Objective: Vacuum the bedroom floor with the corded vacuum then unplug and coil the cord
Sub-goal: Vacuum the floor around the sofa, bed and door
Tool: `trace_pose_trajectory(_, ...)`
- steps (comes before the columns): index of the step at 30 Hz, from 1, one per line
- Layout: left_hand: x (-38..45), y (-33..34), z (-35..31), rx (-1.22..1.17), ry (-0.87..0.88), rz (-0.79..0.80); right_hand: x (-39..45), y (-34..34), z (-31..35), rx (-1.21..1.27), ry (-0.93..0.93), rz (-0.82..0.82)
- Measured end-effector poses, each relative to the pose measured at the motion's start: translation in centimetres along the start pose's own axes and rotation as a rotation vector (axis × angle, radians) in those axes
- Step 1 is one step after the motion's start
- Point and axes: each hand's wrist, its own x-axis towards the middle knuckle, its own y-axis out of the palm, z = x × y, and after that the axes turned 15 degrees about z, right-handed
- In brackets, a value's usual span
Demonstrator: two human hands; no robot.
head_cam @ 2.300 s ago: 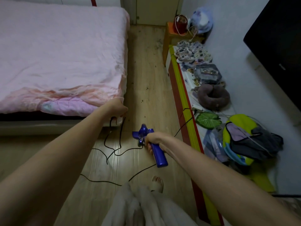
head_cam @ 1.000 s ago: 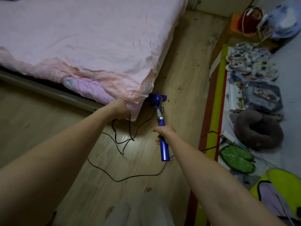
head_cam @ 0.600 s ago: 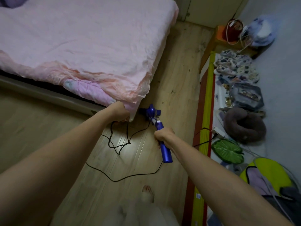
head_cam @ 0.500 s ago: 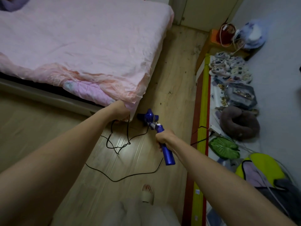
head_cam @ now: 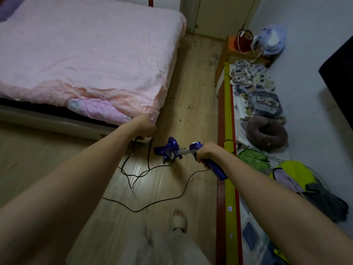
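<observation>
**Blue vacuum held at the bed corner, cord loose on the floor**

A blue corded vacuum (head_cam: 193, 155) is held low over the wooden floor (head_cam: 191, 96), just off the near corner of the bed (head_cam: 86, 60). Its handle is gripped by the right hand (head_cam: 207, 152), the fingers curled fully round the blue shaft, whose end sticks out past the hand toward the person. A short pale section of tube joins the handle to the head, which is seen close to the floor beside the bed corner; whether it touches the boards cannot be told.

The left hand (head_cam: 144, 126) is closed at the bed corner, where the pink bedsheet (head_cam: 118, 96) hangs down. Its fingers are curled, and the black cord (head_cam: 145, 173) is seen running down from under the fist, so the cord appears to be held there. Whether a fold of sheet is gripped as well cannot be told.

The cord lies in loose loops on the floor between the two arms. One strand is seen trailing toward the person and curving back up toward the vacuum handle. Another stretch of black cord is seen by the yellow and red mat edge (head_cam: 228, 121) to the right, near a white power strip (head_cam: 242, 143).

A foot in a pale slipper (head_cam: 179, 220) is planted on the floor below the cord. Along the wall on the right, a brown neck pillow (head_cam: 266, 131), a green leaf-shaped item (head_cam: 254, 161) and a row of small shoes (head_cam: 250, 77) are laid out. Specks of dirt are scattered over the boards beyond the bed.
</observation>
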Motion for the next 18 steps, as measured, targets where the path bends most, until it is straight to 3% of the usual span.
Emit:
trace_pose_trajectory(8,4.0,-0.4,-0.4,-0.060,-0.018,0.023,5.5,-0.2,-0.2,0.135,-0.050,-0.001)
trace_pose_trajectory(18,11.1,-4.6,-4.7,-0.121,-0.089,-0.023,13.5,-5.5,6.1,0.344,-0.169,0.112)
